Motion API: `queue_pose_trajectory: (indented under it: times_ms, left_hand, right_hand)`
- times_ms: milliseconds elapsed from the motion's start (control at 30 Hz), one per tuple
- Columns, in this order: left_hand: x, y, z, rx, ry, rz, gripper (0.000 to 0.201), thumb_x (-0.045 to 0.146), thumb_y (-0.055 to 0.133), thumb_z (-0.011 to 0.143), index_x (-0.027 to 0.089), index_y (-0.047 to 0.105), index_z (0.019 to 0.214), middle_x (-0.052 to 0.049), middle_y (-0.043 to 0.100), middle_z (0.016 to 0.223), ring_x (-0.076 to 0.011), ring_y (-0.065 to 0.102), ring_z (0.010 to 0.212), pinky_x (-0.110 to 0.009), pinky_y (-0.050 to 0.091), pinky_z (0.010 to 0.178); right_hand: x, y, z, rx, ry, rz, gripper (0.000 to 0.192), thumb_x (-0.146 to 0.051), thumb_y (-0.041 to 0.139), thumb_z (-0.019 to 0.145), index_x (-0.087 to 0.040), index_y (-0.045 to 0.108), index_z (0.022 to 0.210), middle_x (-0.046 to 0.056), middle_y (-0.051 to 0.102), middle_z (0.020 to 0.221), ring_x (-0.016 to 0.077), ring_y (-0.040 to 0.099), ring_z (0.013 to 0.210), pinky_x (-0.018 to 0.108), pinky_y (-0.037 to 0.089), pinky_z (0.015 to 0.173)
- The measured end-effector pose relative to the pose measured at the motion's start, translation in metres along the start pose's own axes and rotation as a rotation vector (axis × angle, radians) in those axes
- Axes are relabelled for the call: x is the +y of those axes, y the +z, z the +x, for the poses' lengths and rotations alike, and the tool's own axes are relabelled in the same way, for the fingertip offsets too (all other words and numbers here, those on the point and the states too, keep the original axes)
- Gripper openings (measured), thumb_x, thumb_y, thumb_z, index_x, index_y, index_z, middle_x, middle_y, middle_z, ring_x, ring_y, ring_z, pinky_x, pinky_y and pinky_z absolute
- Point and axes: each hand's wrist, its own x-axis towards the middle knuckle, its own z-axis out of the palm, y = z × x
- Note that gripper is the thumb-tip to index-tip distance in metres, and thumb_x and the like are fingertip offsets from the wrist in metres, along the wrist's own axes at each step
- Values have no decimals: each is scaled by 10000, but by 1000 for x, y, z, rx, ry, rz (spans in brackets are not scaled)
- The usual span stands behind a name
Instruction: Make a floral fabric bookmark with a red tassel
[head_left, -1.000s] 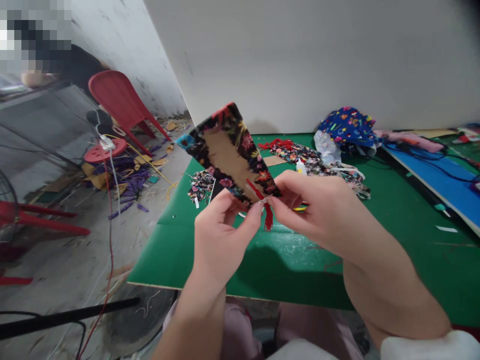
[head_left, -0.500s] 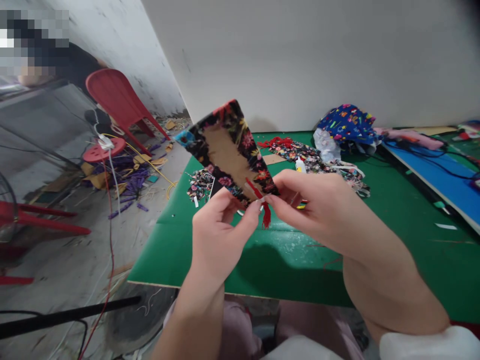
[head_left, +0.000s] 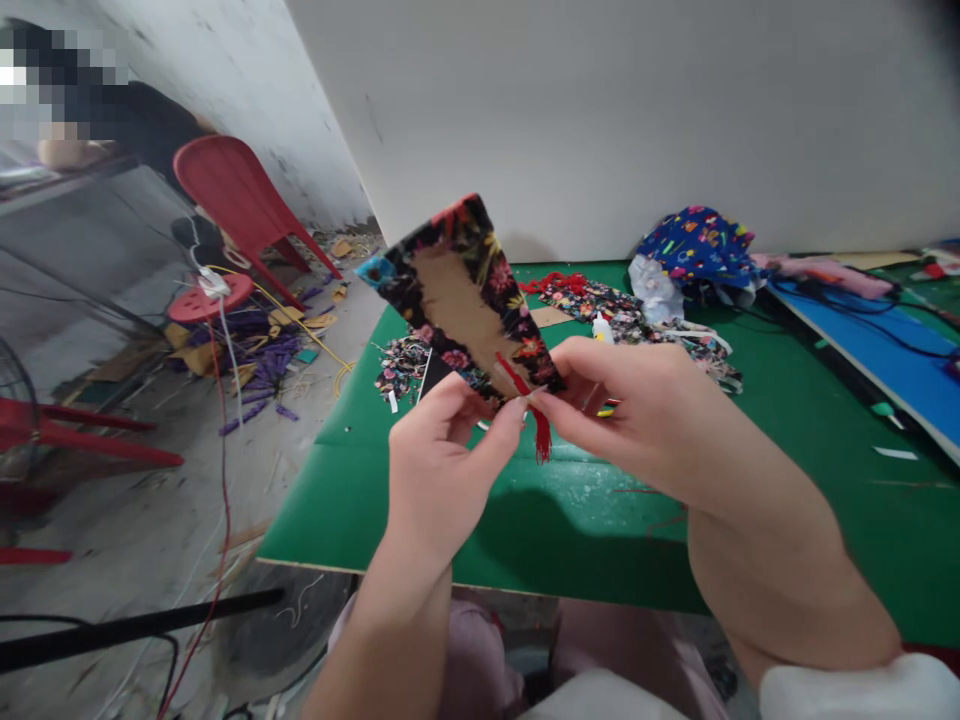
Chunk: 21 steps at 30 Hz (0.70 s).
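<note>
Held up above the table is a cardboard panel [head_left: 454, 300], its edges wrapped in black floral fabric and its brown middle bare. My left hand [head_left: 442, 455] grips its lower left corner, thumb on the near face and fingers behind. At the lower right edge, my right hand [head_left: 622, 410] pinches the panel too. Both thumb tips meet at the bottom edge, over a red tassel [head_left: 543, 435]. The tassel's upper strands lie on the card, and its fringe hangs below the edge. My fingers behind the panel are hidden.
On the green table [head_left: 360, 500] lie floral fabric scraps [head_left: 403, 365], red threads [head_left: 555, 284], a white glue bottle [head_left: 601, 328] and a blue patterned cloth [head_left: 694, 248]. A blue board [head_left: 885, 350] lies right. A red chair [head_left: 232, 200] and a person [head_left: 161, 120] are at left.
The tassel's fringe has swung slightly right and hangs straighter. Both hands keep their hold on the panel, which has barely moved.
</note>
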Motion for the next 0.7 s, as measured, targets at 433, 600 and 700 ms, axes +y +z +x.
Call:
queue_pose_trajectory:
  times_ms: [433,600,700]
  left_hand:
    - [-1,2,3,42,-102,-33,100,226,728,673,173,645,683,57,658,581,-60,614,490,-110,495,471]
    - [-3,1,5,4,-203,-64,110,251,719,684,162,657,701,29,674,589,-100,641,520,-158,523,500]
    - [-5,-2,8,-52,-222,-61,106,257,706,698,163,670,732,17,686,628,-118,652,557,-187,536,538]
  right_hand:
    - [3,-1,1,24,-23,58,261,-276,449,890,-184,546,665,-50,483,516,67,390,451,223,247,485]
    - [6,2,4,-19,43,62,285,-261,395,909,-183,532,671,-27,508,559,88,434,508,230,245,500]
    - [9,4,6,-42,54,43,285,-274,388,911,-184,537,684,-30,497,553,90,420,504,232,239,500]
